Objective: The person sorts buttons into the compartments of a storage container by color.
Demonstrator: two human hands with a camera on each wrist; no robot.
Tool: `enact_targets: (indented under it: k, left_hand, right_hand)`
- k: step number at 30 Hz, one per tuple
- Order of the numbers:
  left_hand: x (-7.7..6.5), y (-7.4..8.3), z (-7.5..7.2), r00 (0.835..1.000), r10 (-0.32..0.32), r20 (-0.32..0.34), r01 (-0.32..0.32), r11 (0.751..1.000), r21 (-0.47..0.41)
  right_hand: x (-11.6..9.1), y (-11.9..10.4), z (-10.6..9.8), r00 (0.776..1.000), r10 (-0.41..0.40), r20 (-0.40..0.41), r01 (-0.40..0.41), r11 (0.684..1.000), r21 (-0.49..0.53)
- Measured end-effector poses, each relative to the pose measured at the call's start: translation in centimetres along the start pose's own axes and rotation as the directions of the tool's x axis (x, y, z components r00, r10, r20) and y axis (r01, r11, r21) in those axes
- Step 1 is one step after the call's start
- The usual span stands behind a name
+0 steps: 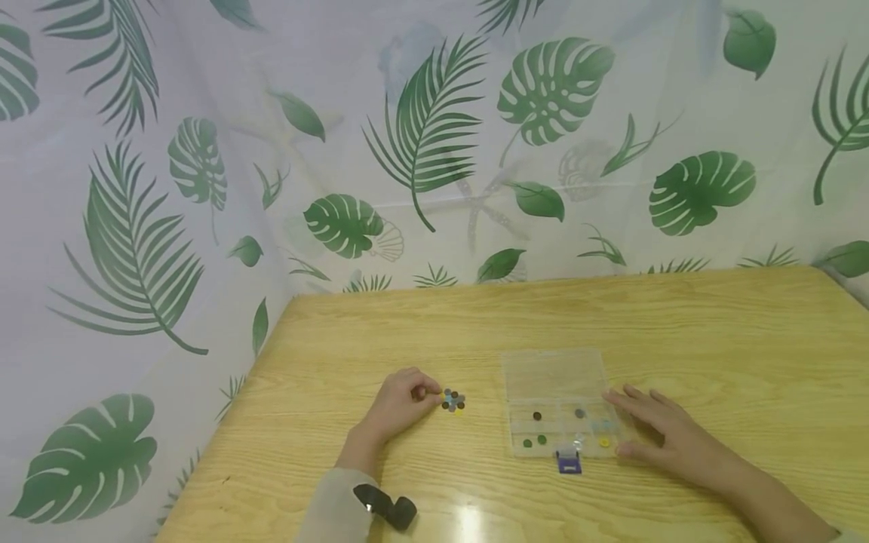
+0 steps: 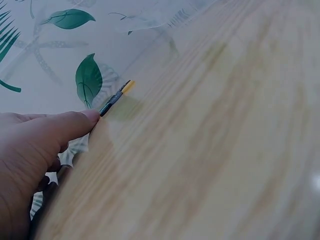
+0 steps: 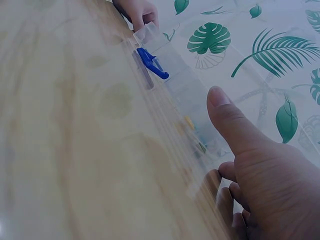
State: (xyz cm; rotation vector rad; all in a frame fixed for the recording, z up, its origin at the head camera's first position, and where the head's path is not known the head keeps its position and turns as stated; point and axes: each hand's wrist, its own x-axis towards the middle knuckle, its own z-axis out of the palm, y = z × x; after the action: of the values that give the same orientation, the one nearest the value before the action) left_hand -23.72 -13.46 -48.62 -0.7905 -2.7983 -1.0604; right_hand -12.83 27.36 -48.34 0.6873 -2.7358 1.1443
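Observation:
A tight cluster of small round buttons [image 1: 452, 402], dark, grey, blue and yellow, lies on the wooden table. At its left edge my left hand [image 1: 402, 402] pinches a button between thumb and forefinger; the fingertips hide most of it. In the left wrist view, the thumb of the left hand [image 2: 45, 145] meets the cluster [image 2: 116, 98], seen edge-on. To the right is a clear plastic compartment box [image 1: 553, 430] with a purple-blue latch [image 1: 569, 461] at its front. My right hand [image 1: 668, 437], fingers spread, rests against the box's right side.
Inside the box are black buttons [image 1: 537, 416], green buttons [image 1: 541, 440], a grey button [image 1: 580, 413] and a yellow button [image 1: 605, 442]. A leaf-patterned cloth [image 1: 421, 151] hangs behind the wooden table [image 1: 434, 324] and along its left side.

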Motion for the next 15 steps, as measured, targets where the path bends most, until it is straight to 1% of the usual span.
enact_targets:
  k: [5, 12, 15]
  left_hand:
    - [0.2, -0.07, 0.18, 1.0, 0.021, -0.013, -0.02, 0.999, 0.037]
    - [0.13, 0.16, 0.08, 0.996, 0.083, -0.039, -0.079, 0.993, 0.085]
    - [0.15, 0.21, 0.03, 0.996, 0.084, -0.037, -0.08, 0.992, 0.095]
  right_hand:
    - [-0.02, 0.02, -0.1, 1.0, -0.009, 0.001, 0.009, 1.0, 0.01]
    - [0.05, 0.03, -0.03, 1.0, -0.015, -0.001, 0.015, 1.0, 0.014]
    - [0.08, 0.03, 0.01, 1.0, -0.016, -0.002, 0.016, 1.0, 0.016]
